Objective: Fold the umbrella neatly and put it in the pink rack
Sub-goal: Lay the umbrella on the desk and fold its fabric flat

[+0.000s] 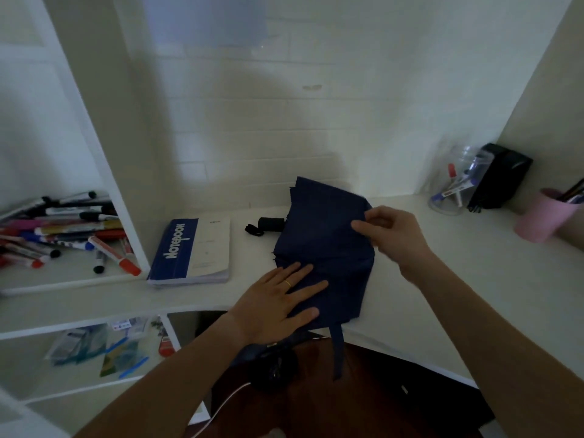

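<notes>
Beside the notebook (192, 248), the navy umbrella (322, 248) is laid on the white desk (442, 279), collapsed but loose. Its near canopy is pressed flat by the left hand (275, 305), fingers spread; a fold is pinched by the right hand (392, 235). Pleating is judged underway (strap dangling undone); the pink rack (540, 221), far right, awaits.

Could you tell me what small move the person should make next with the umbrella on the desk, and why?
Probably fold the pinched flap inward over the flattened panels. The left hand lies flat on the navy umbrella, pinning its near part to the desk, while the right hand pinches a flap at the right edge. The strap hangs loose off the desk edge, so the folding looks unfinished.
</notes>
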Demonstrator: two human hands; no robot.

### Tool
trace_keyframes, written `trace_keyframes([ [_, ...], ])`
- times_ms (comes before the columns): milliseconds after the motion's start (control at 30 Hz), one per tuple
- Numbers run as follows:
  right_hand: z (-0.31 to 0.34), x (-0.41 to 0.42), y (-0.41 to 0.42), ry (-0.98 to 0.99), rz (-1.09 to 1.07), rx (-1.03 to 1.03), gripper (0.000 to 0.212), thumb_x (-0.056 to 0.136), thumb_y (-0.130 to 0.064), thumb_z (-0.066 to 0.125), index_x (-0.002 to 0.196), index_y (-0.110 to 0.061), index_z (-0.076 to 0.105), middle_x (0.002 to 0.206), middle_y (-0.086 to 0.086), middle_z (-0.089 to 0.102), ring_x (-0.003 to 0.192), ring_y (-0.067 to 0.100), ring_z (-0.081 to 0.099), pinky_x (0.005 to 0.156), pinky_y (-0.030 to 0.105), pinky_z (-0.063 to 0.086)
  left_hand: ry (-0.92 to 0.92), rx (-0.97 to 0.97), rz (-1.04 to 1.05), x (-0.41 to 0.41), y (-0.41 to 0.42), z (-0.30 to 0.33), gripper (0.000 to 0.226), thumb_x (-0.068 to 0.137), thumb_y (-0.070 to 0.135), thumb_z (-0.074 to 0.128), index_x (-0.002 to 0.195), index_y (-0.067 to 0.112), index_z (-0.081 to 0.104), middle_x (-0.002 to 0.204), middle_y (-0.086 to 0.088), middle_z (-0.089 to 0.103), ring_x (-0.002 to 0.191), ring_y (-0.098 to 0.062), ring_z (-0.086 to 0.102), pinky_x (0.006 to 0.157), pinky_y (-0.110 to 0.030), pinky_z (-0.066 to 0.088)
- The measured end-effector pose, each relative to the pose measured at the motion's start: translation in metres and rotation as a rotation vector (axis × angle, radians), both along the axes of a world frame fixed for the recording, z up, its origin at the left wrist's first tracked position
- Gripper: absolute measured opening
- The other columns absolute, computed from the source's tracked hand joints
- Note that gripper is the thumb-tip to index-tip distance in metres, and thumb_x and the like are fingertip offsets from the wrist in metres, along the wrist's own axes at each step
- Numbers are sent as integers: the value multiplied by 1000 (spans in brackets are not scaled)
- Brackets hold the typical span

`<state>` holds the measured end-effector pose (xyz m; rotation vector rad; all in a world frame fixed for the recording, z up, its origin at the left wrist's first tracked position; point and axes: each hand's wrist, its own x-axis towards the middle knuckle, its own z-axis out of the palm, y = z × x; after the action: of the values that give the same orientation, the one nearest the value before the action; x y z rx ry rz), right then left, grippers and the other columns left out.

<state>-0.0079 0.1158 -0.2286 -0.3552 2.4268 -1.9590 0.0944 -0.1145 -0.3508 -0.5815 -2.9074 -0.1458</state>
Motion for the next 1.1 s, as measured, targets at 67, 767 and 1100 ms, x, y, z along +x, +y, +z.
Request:
trace_keyframes([
  [67,-18,22,11,37,25,34,21,81,-9,81,92,-3,65,75,8,69,52,4,62,46,12,45,31,18,-7,0,-1,0,58,103,65,19,158,48,12,171,5,7,158,-17,6,128,-35,4],
  [767,-98,65,39,86,104,166,22,80,0,77,87,-13,62,87,4,75,85,15,72,84,36,58,-362,1491,623,28,43,51,39,93,47,69,109,13,64,85,-8,81,80,-27,78,63,-31,56],
  [1100,-88,74,38,307,115,264,31,84,-4,75,102,-28,67,101,-9,71,94,4,68,89,22,57,-371,1492,566,37,38,50,4,84,5,63,81,2,66,108,-20,74,88,-28,78,93,-49,57],
])
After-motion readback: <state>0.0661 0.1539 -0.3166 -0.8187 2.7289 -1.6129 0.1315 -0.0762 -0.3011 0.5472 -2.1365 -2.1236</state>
